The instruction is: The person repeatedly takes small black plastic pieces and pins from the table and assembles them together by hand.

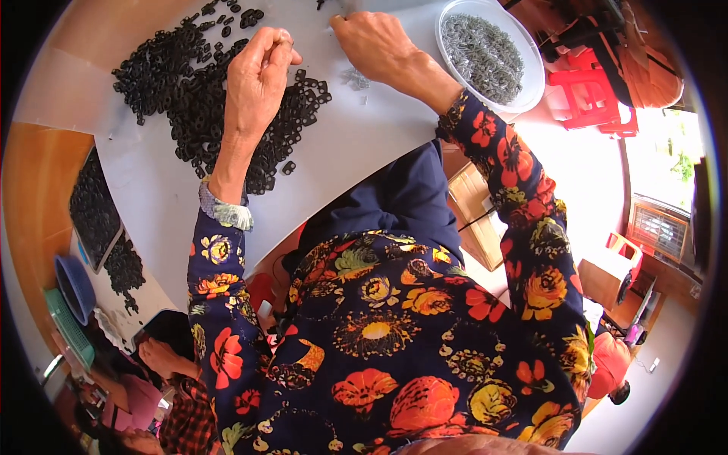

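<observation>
A spread heap of small black plastic parts with holes lies on the pale table. Over its right part hangs my left hand, thumb and fingers pinched together; whatever they hold is hidden. My right hand is to its right, above the table, fingers curled closed and pointing left; I cannot make out anything in them. Beneath that hand lie a few small clear pieces. A round white tub stands right of my right wrist, filled with small clear or silvery pieces.
At the left, a dark tray of black parts sits beside a blue basket and a green basket. Co-workers are at the lower left, one in a checked sleeve. Red stools stand to the right, near a cardboard box.
</observation>
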`<state>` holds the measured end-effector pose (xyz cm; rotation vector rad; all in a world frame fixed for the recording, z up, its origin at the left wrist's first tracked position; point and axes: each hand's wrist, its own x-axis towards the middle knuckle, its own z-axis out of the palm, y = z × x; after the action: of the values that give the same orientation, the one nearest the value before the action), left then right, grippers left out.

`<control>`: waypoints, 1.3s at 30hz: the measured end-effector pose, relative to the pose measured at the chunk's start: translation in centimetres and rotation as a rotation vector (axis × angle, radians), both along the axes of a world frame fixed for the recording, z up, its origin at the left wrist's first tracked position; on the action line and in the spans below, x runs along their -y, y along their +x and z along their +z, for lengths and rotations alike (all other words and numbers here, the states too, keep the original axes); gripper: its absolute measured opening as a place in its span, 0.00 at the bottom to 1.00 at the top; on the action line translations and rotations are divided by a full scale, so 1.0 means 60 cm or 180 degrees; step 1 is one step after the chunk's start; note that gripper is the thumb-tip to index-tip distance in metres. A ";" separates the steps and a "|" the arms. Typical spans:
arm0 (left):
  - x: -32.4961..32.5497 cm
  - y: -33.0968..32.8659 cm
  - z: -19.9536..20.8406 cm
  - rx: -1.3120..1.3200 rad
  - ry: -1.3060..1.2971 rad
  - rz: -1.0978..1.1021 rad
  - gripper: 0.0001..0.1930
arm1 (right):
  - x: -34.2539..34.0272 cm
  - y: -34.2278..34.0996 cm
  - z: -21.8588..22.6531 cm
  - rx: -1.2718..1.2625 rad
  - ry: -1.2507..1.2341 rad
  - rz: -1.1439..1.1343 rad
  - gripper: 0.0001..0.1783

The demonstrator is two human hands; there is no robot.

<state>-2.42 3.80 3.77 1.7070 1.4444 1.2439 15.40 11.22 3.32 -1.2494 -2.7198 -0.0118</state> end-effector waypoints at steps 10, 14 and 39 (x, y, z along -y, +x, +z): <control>0.011 -0.016 0.001 0.0006 0.0063 0.0045 0.06 | 0.028 0.046 0.036 -0.1263 -0.0869 0.0146 0.10; 0.011 -0.035 0.010 0.0069 0.0090 0.0158 0.07 | 0.042 0.056 0.039 -0.1257 -0.0812 0.0210 0.09; 0.003 -0.062 0.039 0.0315 0.0348 0.0401 0.07 | -0.075 -0.097 -0.032 -0.0560 0.0177 0.1343 0.06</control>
<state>-6.15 3.60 6.12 1.6202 1.4680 1.4785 9.60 15.72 1.39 -0.6103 -2.7450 0.0656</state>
